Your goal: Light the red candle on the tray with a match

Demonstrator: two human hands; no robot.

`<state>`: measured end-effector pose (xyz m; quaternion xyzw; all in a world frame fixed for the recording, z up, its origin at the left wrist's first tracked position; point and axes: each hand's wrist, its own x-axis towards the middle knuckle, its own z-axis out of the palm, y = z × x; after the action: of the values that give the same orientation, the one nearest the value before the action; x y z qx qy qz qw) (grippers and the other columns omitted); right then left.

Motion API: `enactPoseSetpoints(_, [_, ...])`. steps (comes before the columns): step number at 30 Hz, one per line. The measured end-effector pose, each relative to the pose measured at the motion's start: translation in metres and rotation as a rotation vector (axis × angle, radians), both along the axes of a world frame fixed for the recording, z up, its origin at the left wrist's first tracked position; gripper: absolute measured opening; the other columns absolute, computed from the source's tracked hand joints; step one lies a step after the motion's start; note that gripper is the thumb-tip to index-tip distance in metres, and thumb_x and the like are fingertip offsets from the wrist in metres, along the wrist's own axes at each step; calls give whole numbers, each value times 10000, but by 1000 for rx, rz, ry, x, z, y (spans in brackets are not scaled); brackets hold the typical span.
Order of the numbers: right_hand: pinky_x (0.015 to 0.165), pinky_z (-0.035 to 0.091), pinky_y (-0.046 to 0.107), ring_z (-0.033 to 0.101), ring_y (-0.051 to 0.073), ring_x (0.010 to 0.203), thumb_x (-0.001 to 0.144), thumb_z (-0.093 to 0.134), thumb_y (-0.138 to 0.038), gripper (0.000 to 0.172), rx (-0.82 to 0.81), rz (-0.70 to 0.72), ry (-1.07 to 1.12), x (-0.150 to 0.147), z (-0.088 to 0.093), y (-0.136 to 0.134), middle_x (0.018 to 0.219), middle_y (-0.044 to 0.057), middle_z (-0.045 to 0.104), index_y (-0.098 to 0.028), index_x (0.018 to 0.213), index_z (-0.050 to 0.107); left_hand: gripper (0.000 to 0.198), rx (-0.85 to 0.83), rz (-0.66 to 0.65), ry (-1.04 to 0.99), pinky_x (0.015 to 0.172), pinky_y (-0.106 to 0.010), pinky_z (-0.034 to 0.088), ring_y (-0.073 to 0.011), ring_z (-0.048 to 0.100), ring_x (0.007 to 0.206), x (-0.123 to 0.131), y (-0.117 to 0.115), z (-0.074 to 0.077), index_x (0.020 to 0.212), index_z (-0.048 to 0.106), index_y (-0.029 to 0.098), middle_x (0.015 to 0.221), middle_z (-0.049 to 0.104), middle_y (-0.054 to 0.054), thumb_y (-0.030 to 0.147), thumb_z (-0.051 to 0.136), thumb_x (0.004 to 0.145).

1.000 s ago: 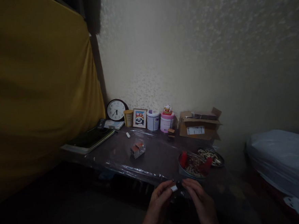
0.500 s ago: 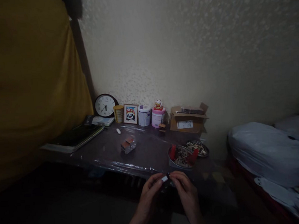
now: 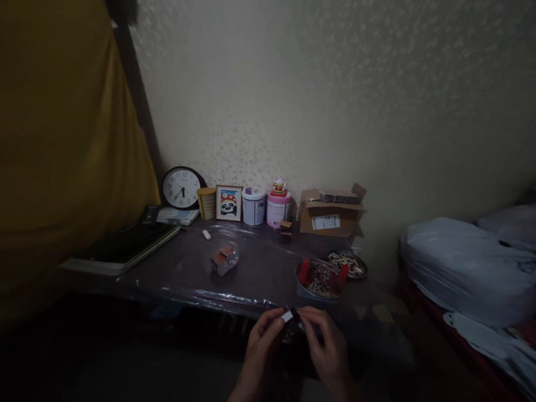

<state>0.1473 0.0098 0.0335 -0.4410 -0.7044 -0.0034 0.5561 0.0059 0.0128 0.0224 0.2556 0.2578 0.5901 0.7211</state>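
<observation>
Over the near edge of the table, my left hand (image 3: 261, 343) pinches a small white block-like piece (image 3: 287, 316) with a dark end between thumb and fingers. My right hand (image 3: 324, 344) is closed in a pinch right beside that dark end; what its fingertips hold is too small and dim to make out. Just beyond the hands stands a round tin (image 3: 318, 278) with dark and pale bits and two red pieces in it. Behind it lies a round lid or dish (image 3: 347, 264) filled with pale sticks.
A plastic-wrapped stack of small brown boxes (image 3: 225, 259) sits mid-table. Along the wall stand a clock (image 3: 182, 187), yellow cup (image 3: 207, 203), panda picture (image 3: 228, 204), white tin (image 3: 254, 206), pink tin (image 3: 278, 210) and open carton (image 3: 327, 222). A book (image 3: 124, 251) lies left; white bags (image 3: 470, 269) right.
The camera view has shifted slightly, so everything appears a little further left. Both hands keep their pinches, with a slightly wider gap showing between the right fingertips and the white piece.
</observation>
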Motion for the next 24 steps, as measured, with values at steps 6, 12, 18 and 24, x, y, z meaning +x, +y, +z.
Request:
enactPoseSetpoints(6, [764,509,287,648,165,824,846,498,-185,151,20,-64,39,-1,15,-10,865,32,688,-242,873,635,247,-31,19,40,678,-243,458,-156,637,721,-1,-4,7,881,656,171,785,719,-39,291,706,671])
enactPoseSetpoints(12, [777,492,338,631,193,834,847,483,-233,169,-155,-48,-15,7,4,2,864,38,694,-240,873,649,239,8,55,52,706,-242,453,-150,629,735,-1,-5,10,858,661,173,783,720,-30,292,714,658])
enactPoseSetpoints(18, [815,470,364,599,195,836,824,500,-339,194,-233,-191,304,22,-3,18,857,42,664,-205,799,638,214,32,93,73,732,-272,460,-174,631,779,-5,-2,7,811,674,162,782,708,-39,304,713,655])
enactPoseSetpoints(24, [792,463,348,584,189,811,772,561,-371,197,-145,-243,426,27,6,19,819,28,645,-192,739,638,197,45,155,187,771,-290,445,-176,616,815,-7,0,5,840,649,167,851,679,-41,305,675,702])
